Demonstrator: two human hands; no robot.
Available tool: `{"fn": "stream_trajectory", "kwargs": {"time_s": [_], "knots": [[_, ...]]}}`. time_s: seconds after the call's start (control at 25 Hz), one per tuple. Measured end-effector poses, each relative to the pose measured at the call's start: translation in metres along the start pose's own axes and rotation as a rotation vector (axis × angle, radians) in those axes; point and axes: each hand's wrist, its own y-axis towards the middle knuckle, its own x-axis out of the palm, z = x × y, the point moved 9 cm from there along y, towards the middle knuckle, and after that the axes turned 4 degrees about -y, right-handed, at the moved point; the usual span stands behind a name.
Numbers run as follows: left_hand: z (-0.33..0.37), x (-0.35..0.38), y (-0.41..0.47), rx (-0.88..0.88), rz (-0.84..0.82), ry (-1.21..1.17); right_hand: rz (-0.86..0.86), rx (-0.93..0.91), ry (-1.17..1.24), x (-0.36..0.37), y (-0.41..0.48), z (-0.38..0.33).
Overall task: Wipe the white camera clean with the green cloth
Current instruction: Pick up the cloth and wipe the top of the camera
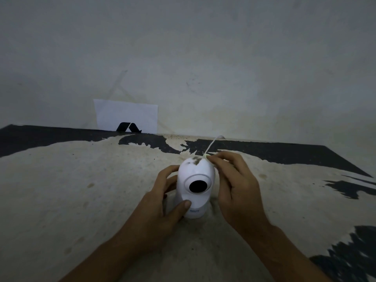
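Dim light falls over the worn desk [61,180], its pale surface patched with black where the coating remains, and a grey wall rises behind it. We see the left hand [162,202] wrapped around the left side of the white camera [195,186], thumb pressed on the front of the body just below the dark lens, fingers curling round the far side. So this hand is grasping the camera. The right hand [234,188] sits against the camera's right side, its palm just beside the body, while its thumb and forefinger pinch a thin white cable [213,143] right at the camera's top rear. From that pinch the cable runs up and away from the camera toward the back edge of the desk, where it bends out of sight.

The camera stands upright on the desk between our two hands, lens facing us, with grey smudges of dirt on its crown. Small blue lettering shows on its base, too blurred to read.

Beyond the camera, to its left, a white sheet of paper [126,115] leans against the wall at the desk's back edge, bearing a black angular mark near its bottom. We cannot see the green cloth anywhere.
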Motion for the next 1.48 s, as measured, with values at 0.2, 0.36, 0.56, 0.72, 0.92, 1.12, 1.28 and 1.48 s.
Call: {"fn": "stream_trajectory", "kwargs": {"time_s": [0.2, 0.36, 0.56, 0.72, 0.92, 1.12, 1.28, 1.48], "knots": [[0.000, -0.001, 0.000, 0.004, 0.002, -0.015, -0.023, 0.017, 0.040, 0.006, 0.000, 0.003], [0.000, 0.000, -0.001, 0.004, -0.003, -0.005, 0.002, 0.036, 0.065, 0.001, -0.001, 0.002], [-0.002, 0.000, 0.000, 0.003, 0.007, -0.002, -0.039, 0.017, 0.049, 0.011, 0.002, 0.006], [-0.004, 0.000, 0.001, 0.006, 0.002, 0.016, -0.010, 0.020, 0.030, 0.004, 0.000, 0.008], [-0.005, -0.001, 0.001, 0.011, 0.015, 0.000, -0.073, 0.008, 0.077, 0.010, 0.011, -0.003], [-0.007, 0.000, 0.000, 0.007, 0.011, -0.006, -0.041, 0.056, 0.076, 0.002, 0.014, 0.005], [-0.007, 0.000, 0.001, -0.006, 0.021, 0.007, -0.119, 0.029, 0.100, 0.011, 0.020, -0.004], [-0.008, 0.000, 0.000, -0.007, 0.010, 0.007, -0.084, 0.066, 0.054, 0.007, 0.015, 0.012]]}}
